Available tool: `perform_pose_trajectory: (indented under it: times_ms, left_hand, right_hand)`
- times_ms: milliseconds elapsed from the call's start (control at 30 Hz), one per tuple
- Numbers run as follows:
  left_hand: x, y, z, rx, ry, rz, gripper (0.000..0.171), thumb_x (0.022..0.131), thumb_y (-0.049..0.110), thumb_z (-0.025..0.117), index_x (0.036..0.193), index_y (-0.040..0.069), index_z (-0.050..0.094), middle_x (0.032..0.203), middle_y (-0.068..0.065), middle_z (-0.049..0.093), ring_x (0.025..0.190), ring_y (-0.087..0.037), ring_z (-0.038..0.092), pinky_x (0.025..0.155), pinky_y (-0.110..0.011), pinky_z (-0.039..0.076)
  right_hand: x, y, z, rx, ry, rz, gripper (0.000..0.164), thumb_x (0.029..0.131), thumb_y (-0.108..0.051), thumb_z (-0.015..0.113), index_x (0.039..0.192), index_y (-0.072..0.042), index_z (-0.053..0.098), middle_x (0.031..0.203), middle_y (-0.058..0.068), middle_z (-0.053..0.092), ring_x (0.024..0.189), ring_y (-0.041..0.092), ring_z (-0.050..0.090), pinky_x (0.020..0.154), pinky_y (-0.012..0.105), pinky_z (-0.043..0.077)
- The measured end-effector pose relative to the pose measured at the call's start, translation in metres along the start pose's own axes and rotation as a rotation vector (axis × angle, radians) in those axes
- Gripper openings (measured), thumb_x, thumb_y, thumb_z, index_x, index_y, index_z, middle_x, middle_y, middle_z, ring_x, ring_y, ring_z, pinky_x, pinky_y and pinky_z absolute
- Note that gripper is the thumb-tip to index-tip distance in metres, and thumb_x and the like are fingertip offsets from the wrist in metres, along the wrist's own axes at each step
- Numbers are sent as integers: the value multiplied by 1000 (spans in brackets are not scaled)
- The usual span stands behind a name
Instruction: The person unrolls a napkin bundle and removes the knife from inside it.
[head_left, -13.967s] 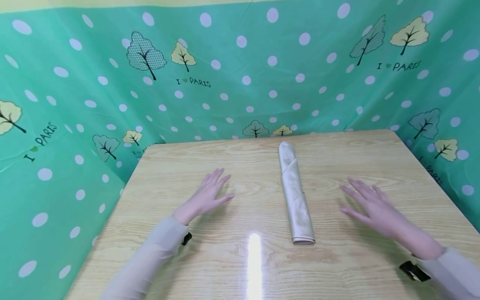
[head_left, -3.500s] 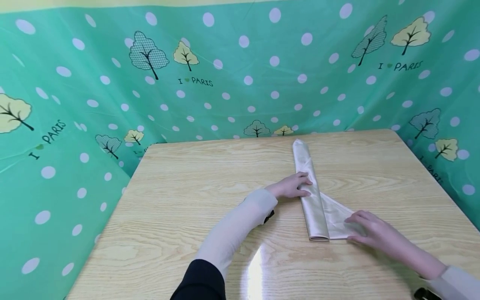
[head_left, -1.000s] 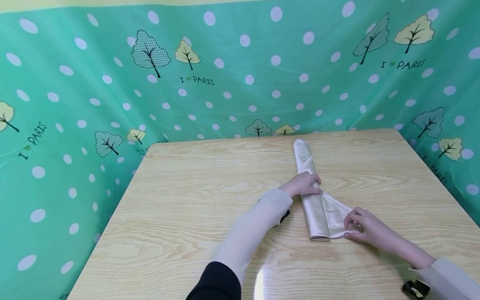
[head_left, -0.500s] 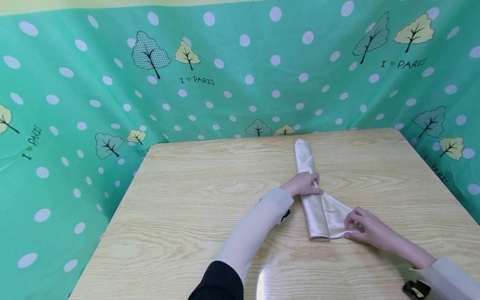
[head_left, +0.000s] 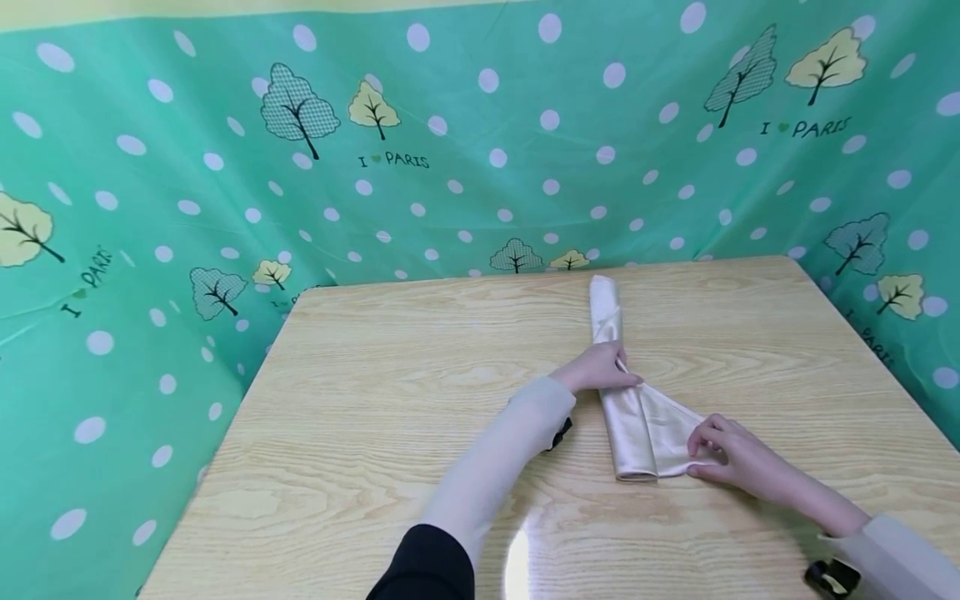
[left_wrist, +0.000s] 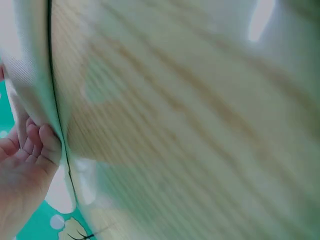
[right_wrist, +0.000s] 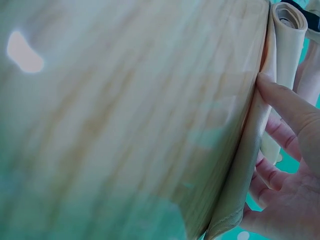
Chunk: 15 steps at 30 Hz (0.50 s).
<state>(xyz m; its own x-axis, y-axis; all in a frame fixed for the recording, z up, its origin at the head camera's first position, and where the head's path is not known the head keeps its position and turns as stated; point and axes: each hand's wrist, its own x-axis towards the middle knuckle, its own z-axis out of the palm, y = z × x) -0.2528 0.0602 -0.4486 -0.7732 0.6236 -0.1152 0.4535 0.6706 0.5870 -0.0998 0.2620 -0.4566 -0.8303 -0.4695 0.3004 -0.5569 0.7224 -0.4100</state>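
A rolled silvery-beige satin cloth (head_left: 632,433) lies lengthwise on the table, right of the middle, with a triangular flap drawn out on its right side. My left hand (head_left: 600,367) reaches across the roll at mid-length and pinches the cloth edge where the flap starts; in the left wrist view its fingers (left_wrist: 42,137) curl against the fabric. At the flap's outer end, my right hand (head_left: 738,458) pinches the corner between thumb and fingers. The right wrist view shows the thumb (right_wrist: 285,100) on the hem, beside the roll's hollow end (right_wrist: 287,20).
The wooden table (head_left: 360,400) has a bright light reflection near its front edge. A green dotted curtain (head_left: 450,108) with printed trees encloses the back and sides. Each sleeve carries a small black device at the wrist (head_left: 832,577).
Earlier both hands hovered apart beside the closed roll; since then the flap has been pulled out rightward. Over the last half second my left hand and the roll's far part shifted slightly left.
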Motion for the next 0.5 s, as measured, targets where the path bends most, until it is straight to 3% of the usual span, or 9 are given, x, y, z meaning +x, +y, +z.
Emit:
perform_pose_trajectory:
  times_ms: [267,500]
  left_hand:
    - [-9,-7,-8,-139,21,-18,32,73,28,71,88,9,50,74,3,50,64,-7,47,55,-16,40]
    - [-20,-8,-14,-194,48,-49,32,73,23,71,93,6,53,81,2,52,71,-8,49,61,-14,41]
  right_hand:
    - [1,-1,-2,0,-11,15,28,63,-23,76,77,-25,53,83,-11,43,74,3,40,62,24,37]
    - [1,-3,-1,0,-8,17,27,62,-24,76,76,-26,53,83,-12,44,75,3,41,63,25,38]
